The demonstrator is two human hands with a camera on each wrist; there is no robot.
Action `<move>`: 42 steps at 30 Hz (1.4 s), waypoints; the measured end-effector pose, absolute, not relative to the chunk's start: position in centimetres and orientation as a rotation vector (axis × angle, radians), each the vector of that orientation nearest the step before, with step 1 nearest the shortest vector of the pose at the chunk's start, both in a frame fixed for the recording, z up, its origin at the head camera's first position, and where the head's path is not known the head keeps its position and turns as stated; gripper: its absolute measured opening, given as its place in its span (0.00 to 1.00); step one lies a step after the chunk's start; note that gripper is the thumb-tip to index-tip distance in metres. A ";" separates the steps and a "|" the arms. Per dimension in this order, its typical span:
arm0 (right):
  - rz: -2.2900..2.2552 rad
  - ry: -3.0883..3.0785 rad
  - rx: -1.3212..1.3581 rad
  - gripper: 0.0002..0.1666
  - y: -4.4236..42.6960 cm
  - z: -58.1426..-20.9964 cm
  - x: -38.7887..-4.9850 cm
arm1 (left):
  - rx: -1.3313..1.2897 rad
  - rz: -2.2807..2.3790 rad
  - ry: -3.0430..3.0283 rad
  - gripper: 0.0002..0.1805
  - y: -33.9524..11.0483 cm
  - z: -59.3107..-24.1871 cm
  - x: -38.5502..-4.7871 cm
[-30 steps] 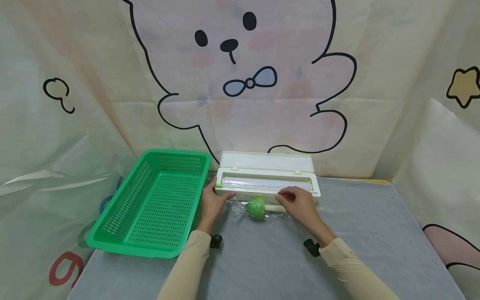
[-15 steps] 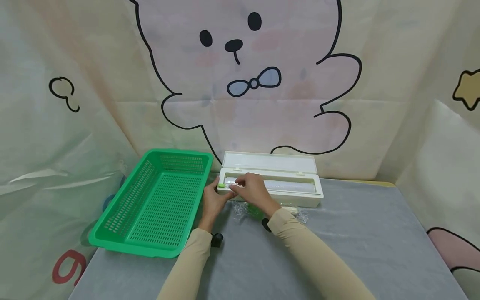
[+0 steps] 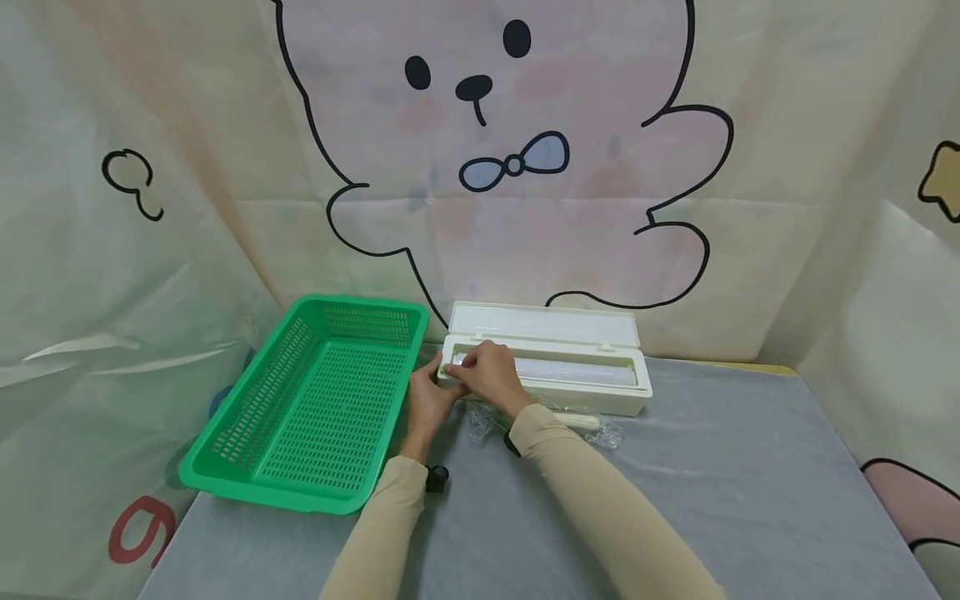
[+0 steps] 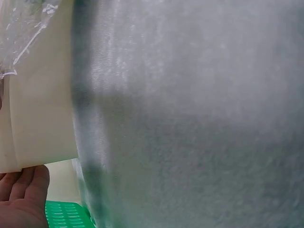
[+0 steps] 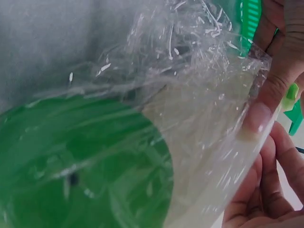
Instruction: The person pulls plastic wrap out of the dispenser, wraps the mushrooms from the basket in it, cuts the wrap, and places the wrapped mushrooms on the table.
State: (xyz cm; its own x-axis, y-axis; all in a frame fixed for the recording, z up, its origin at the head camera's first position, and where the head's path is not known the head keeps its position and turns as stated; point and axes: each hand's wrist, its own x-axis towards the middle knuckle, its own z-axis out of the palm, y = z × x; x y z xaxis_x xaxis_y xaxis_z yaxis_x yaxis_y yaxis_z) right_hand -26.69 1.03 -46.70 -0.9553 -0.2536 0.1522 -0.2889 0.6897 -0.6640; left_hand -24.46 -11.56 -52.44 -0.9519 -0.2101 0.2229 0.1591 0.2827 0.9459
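Head view: patterned backdrop behind, grey table below, green basket at left, just beside a white box, lid tipped back. Clear roll inside the box. On the table, close along the box's front, wrapped piece, green-headed, pale handle pointing right, partly hidden by the right arm. Left hand clamped on the box's near left corner, thumb against the front, fingers at the end wall. Right hand at the same corner, fingers bent, tips at or just beside the green slider; pinched or merely touched, cannot tell. Likeliest trouble: box dragged or twisted by a hard sideways pull against a slack left hold; slider jammed by a slanted push; loose film snagged by a low right wrist, wrapping tugged undone.
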 end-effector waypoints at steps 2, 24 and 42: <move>1.165 -2.855 0.422 0.23 0.9 -46.7 -26.7 | 0.053 -1.718 -2.248 0.42 -11.5 -52.6 -24.5; 1.226 -2.908 0.408 0.27 0.9 -47.1 -27.2 | 0.058 -1.769 -2.187 0.40 -11.4 -52.8 -24.5; 1.332 -2.919 0.437 0.13 1.4 -46.9 -27.5 | 0.078 -1.789 -2.198 0.43 -11.5 -52.6 -24.6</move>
State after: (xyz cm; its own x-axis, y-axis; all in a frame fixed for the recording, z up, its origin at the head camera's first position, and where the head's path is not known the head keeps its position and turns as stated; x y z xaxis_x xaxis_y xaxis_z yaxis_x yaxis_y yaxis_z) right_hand -27.46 1.42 -46.88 -0.9590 -0.2824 0.0242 -0.2033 0.6260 -0.7529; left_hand -24.60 -11.49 -52.62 -0.9519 -0.2323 0.1999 0.1486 0.2209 0.9639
